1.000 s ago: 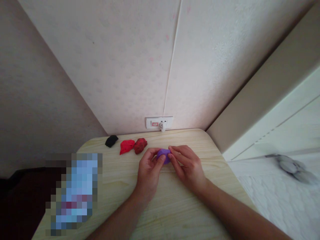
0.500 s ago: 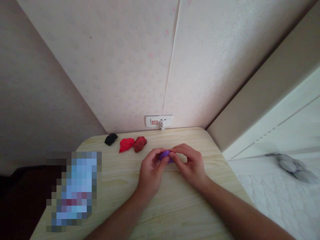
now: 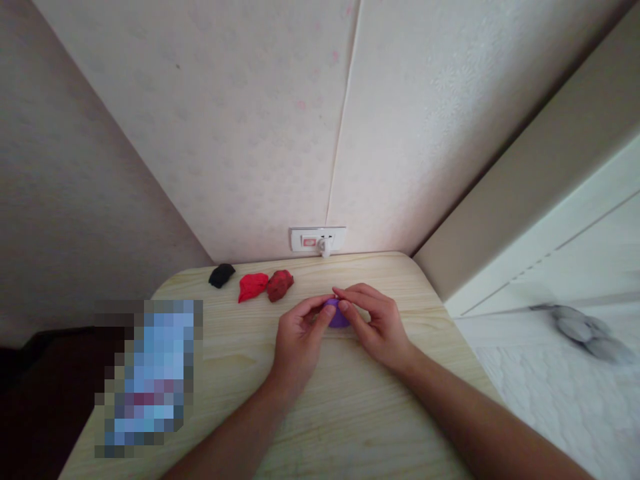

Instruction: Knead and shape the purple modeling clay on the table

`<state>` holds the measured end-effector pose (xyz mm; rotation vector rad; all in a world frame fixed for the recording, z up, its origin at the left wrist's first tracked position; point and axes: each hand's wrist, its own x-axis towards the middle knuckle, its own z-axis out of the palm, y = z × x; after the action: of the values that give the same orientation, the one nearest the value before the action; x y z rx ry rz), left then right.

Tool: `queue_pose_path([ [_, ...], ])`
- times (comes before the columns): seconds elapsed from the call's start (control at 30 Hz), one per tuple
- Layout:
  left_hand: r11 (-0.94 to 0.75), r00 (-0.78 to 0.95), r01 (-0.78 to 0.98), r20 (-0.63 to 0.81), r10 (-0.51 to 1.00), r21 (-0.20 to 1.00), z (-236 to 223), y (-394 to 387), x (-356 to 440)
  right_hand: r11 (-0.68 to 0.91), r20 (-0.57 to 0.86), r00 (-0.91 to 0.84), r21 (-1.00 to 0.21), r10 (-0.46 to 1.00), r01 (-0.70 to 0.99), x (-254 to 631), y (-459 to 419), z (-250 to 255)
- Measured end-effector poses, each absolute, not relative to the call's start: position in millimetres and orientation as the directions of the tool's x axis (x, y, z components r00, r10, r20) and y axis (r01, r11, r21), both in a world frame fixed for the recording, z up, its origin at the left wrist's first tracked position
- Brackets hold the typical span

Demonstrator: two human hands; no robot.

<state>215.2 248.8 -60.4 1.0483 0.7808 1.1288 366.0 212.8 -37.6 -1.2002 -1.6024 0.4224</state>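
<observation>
A purple lump of modelling clay point(image 3: 339, 317) is pinched between my two hands, just above the table or touching it; I cannot tell which. My left hand point(image 3: 303, 333) grips its left side with the thumb in front and the fingers behind. On the other side, my right hand point(image 3: 376, 323) holds it with thumb and fingertips. Farther back on the left lie a bright red lump of clay point(image 3: 253, 287) and a dark red lump point(image 3: 280, 285), touching each other. A black lump point(image 3: 221, 275) rests left of them.
The pale wooden table point(image 3: 240, 400) meets the wall at the back. A blurred-out bluish object point(image 3: 155, 367) lies at its left edge. A socket with a white plug point(image 3: 324, 247) sits low on the wall. On the right, a grey blurred object point(image 3: 583, 330) is beyond the table.
The fingers have shifted on the purple clay, which now shows more of its lower front between the thumbs. My right fingertips have moved slightly left over its top. The other lumps lie unmoved.
</observation>
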Motion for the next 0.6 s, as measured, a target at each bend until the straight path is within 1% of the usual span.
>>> queue_pose_path([
  [0.23,0.101,0.205,-0.405,-0.018,0.979,0.909,-67.4,250.0,215.5,0.398,0.504,0.127,-0.793,0.855,0.462,366.0,214.1,-43.5],
  [0.3,0.105,0.193,-0.431,-0.022,0.981,0.896,-68.0,250.2,215.5,0.418,0.527,0.104,-0.766,0.843,0.489,365.1,212.7,-41.9],
  [0.37,0.115,0.199,-0.453,-0.025,0.980,0.884,-67.6,250.1,215.3,0.455,0.568,0.058,-0.711,0.821,0.536,364.9,210.6,-39.3],
  [0.47,0.145,0.253,-0.457,-0.028,0.967,0.878,-66.3,249.5,215.0,0.494,0.620,0.003,-0.629,0.785,0.599,365.5,207.8,-35.8],
  [0.6,0.127,0.291,-0.419,0.000,0.957,0.899,-66.1,249.2,214.8,0.517,0.608,-0.064,-0.608,0.791,0.603,366.4,207.1,-33.8],
])
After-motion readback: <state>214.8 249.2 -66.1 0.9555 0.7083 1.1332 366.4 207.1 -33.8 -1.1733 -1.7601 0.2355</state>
